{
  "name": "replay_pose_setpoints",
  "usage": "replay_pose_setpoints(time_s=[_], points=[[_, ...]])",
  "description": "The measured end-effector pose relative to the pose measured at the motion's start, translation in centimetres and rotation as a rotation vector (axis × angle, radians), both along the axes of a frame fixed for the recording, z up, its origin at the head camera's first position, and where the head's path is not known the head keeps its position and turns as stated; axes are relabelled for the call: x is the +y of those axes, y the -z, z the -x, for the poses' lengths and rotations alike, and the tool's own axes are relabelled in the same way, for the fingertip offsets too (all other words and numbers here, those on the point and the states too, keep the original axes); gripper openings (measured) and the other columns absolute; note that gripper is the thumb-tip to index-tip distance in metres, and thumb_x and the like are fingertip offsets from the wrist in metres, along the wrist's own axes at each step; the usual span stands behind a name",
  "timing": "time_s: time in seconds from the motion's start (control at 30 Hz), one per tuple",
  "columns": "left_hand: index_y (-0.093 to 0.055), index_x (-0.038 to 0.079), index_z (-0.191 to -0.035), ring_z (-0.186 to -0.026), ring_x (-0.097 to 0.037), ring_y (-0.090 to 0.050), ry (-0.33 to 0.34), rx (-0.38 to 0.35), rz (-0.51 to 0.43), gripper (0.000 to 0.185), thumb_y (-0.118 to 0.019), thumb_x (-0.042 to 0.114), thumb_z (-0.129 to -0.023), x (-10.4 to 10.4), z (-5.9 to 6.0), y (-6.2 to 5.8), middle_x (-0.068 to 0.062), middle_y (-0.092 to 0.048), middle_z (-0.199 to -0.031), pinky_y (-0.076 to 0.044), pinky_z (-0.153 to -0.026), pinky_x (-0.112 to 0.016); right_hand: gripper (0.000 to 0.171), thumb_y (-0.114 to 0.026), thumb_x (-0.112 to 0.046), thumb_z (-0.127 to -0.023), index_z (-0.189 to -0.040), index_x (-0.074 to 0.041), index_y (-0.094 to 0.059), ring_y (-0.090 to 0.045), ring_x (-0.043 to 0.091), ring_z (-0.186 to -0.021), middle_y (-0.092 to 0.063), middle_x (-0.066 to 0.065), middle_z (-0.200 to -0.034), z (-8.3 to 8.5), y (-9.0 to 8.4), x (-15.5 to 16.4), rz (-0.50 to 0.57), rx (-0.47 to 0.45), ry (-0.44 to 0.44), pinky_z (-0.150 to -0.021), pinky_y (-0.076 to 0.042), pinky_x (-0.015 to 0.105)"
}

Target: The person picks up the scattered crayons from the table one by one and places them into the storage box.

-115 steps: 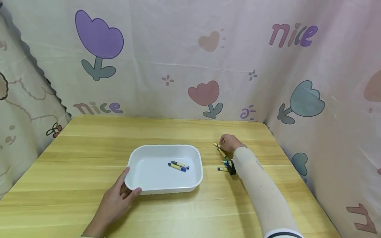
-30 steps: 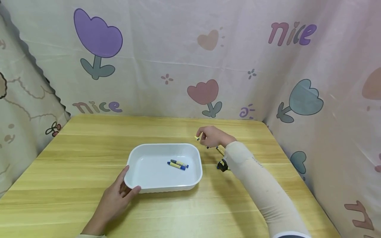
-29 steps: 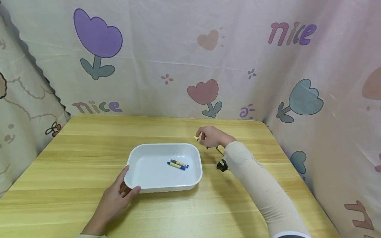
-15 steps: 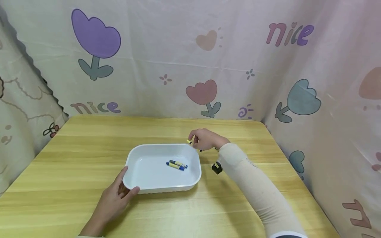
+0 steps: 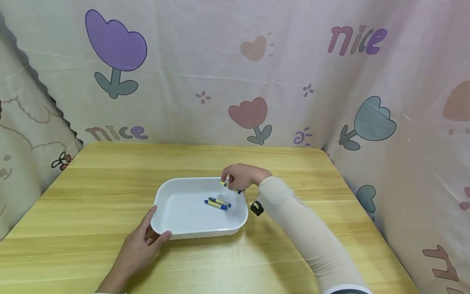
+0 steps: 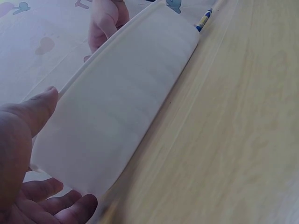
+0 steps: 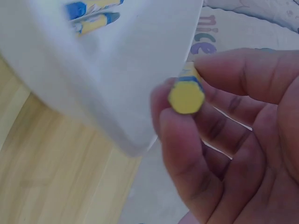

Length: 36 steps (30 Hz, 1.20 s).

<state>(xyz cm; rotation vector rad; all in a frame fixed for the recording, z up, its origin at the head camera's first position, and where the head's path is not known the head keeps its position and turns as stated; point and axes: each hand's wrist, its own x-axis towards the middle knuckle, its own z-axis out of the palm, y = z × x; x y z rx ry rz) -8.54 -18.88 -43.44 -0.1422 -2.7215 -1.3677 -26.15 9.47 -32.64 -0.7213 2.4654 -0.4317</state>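
Moved: your right hand [image 5: 240, 176] has come left from the far-right patch of the table [image 5: 92, 196] and now hangs over the far right corner of the tray [image 5: 175, 185]; a moment ago it was outside the rim. Your left hand and the tray sit where they were.
Right hand: your fingers pinch a yellow crayon [image 5: 230, 187] with a blue band. It's held above the tray floor, just inside the rim. In the right wrist view the crayon's blunt yellow end [image 7: 186, 95] faces the camera, clamped between thumb and fingertips [image 7: 224, 70].
Left hand: your left hand [image 5: 145, 245] grips the tray's near left corner, thumb curled over the rim, fingers under the edge. In the left wrist view the thumb [image 6: 35, 112] lies against the tray's outer wall [image 6: 121, 102].
Tray: white, shallow, rounded corners, flat on the table near the middle.
Tray contents: two crayons [image 5: 218, 203] lie side by side on the floor toward the right, touching or nearly so, just below the held one.
Loose crayon: one more lies on the table past the tray's far end, seen only in the left wrist view [image 6: 203, 19].
Wrist: a small black device [image 5: 256, 208] sits on your right sleeve [image 5: 308, 237], just right of the tray.
Backdrop: flower-print cloth [image 5: 235, 73] on the far, left and right sides.
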Motion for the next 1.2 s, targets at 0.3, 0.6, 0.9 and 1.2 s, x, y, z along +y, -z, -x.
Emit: replay_pose_setpoints(time_s=[0.3, 0.6, 0.9, 1.2], points=[[-0.019, 0.004, -0.154, -0.113, -0.043, -0.058, 0.001, -0.004, -0.005, 0.084, -0.069, 0.032, -0.092, -0.1, 0.1, 0.0, -0.033, -0.048, -0.133, -0.055, -0.086, -0.042, 0.028, -0.062, -0.009, -0.094, -0.121, -0.013, -0.061, -0.058, 0.013, -0.068, -0.057, 0.004, -0.096, -0.2, 0.2, -1.9, -0.027, -0.072, 0.019, -0.062, -0.057, 0.025], [-0.019, 0.004, -0.154, -0.114, -0.042, -0.057, 0.001, -0.010, -0.012, 0.085, -0.069, 0.031, -0.092, -0.1, 0.0, 0.0, -0.034, -0.046, -0.135, -0.054, -0.087, -0.042, 0.017, -0.066, -0.009, -0.092, -0.107, -0.015, -0.063, -0.062, 0.016, -0.078, -0.060, 0.002, -0.097, -0.3, 1.0, -3.5, -0.054, -0.119, 0.063, -0.064, -0.058, 0.024], [-0.018, 0.005, -0.155, -0.115, -0.042, -0.056, -0.002, -0.018, -0.001, 0.086, -0.069, 0.033, -0.092, -0.1, 0.1, 0.0, -0.033, -0.044, -0.138, -0.053, -0.088, -0.042, 0.011, -0.066, -0.009, -0.092, -0.100, -0.016, -0.062, -0.063, 0.016, -0.075, -0.062, 0.002, -0.093, -0.2, 2.2, -4.8, -0.104, -0.158, 0.024, -0.064, -0.057, 0.025], [-0.018, 0.004, -0.154, -0.114, -0.042, -0.057, -0.002, -0.014, 0.003, 0.086, -0.069, 0.033, -0.092, -0.1, 0.0, -0.1, -0.034, -0.044, -0.137, -0.053, -0.088, -0.042, 0.012, -0.067, -0.005, -0.091, -0.098, -0.014, -0.062, -0.062, 0.018, -0.075, -0.062, 0.005, -0.091, -0.6, 3.0, -5.7, -0.100, -0.205, 0.045, -0.064, -0.058, 0.026]])
